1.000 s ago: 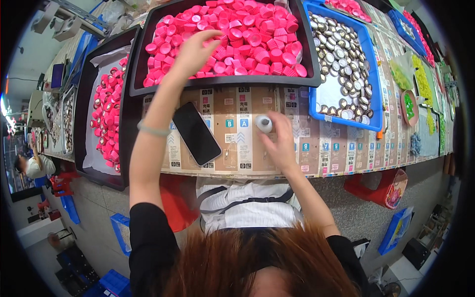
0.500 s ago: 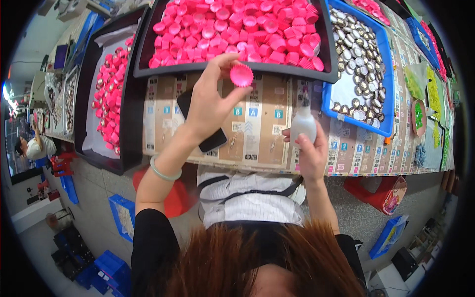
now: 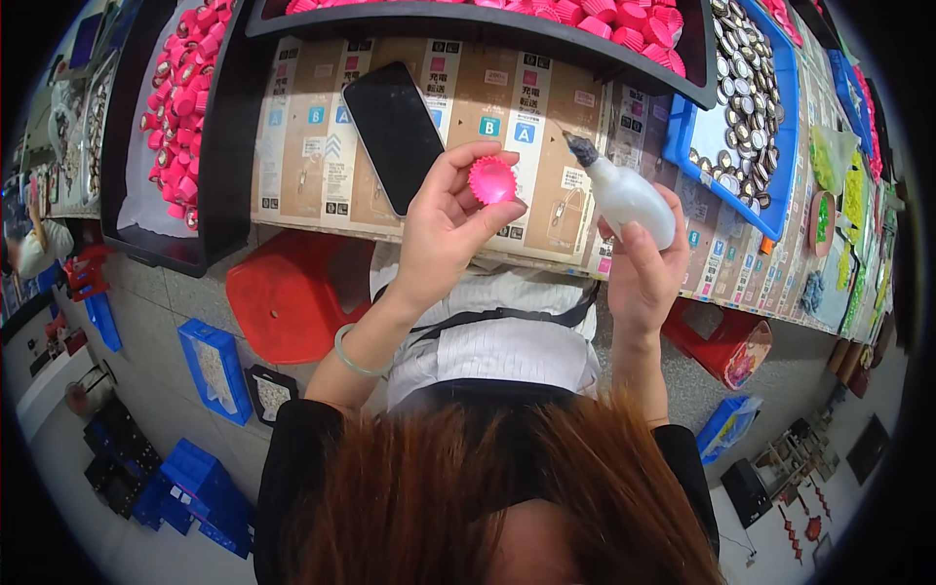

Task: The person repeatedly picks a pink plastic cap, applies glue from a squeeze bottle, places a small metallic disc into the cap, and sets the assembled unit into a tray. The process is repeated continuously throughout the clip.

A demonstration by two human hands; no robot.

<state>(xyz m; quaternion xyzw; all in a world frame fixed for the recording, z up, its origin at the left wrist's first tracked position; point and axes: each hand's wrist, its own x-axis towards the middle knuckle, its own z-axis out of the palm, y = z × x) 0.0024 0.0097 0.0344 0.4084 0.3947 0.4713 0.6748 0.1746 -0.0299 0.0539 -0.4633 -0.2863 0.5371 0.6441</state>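
A pink fluted cap (image 3: 492, 181) is pinched at its rim between the thumb and fingers of my left hand (image 3: 439, 229), its hollow side facing up. My right hand (image 3: 645, 273) is wrapped round a white squeeze bottle (image 3: 636, 203). The bottle tilts up to the left, and its dark, stained nozzle points past the cap without touching it. Under and beyond my left hand, a black phone (image 3: 395, 136) lies on the printed cardboard tabletop (image 3: 292, 127). At the far side stands a black tray (image 3: 468, 23) of loose pink fluted caps (image 3: 629, 18).
On the left, another black tray (image 3: 226, 146) holds pink caps with shiny metal pieces in them. A blue tray (image 3: 682, 146) on the right holds many round metal pieces (image 3: 746, 112). A red stool (image 3: 283, 302) stands below the table edge. Another person (image 3: 47, 244) is at the far left.
My left hand has drawn the pink cap back from the far tray toward me. My right hand has raised and tilted the bottle, nozzle leaning left. The view has shifted nearer.
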